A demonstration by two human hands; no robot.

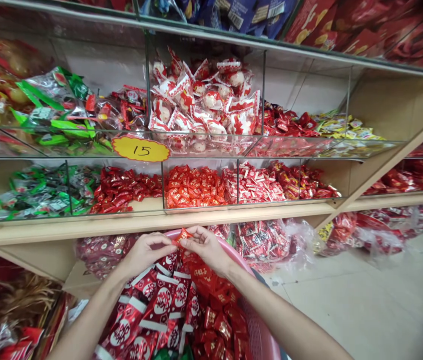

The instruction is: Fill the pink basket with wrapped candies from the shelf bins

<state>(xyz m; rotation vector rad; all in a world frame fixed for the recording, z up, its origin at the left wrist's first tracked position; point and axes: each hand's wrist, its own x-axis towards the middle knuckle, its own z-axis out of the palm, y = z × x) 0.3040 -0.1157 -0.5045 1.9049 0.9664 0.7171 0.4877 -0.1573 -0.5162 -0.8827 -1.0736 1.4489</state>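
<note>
Between the fingertips of both hands is a small orange-red wrapped candy (183,236). My left hand (150,250) pinches its left side, fingers closed. On the other side, my right hand (205,246) grips it between thumb and fingers. Both hands hover over a pink plastic basket (262,295) filled with sweets. Dark red packets with white printed characters (164,297) fill its left part. Orange-red candies (205,275) and shiny red candies (222,325) lie on the right.
Ahead stand glass-fronted shelves with wrapped candies in compartments, including orange-red candies (195,186). A yellow price tag (141,149) reads 15. Clear bags of candy (264,242) sit on the tiled floor (361,300) under the wooden shelf edge (83,226).
</note>
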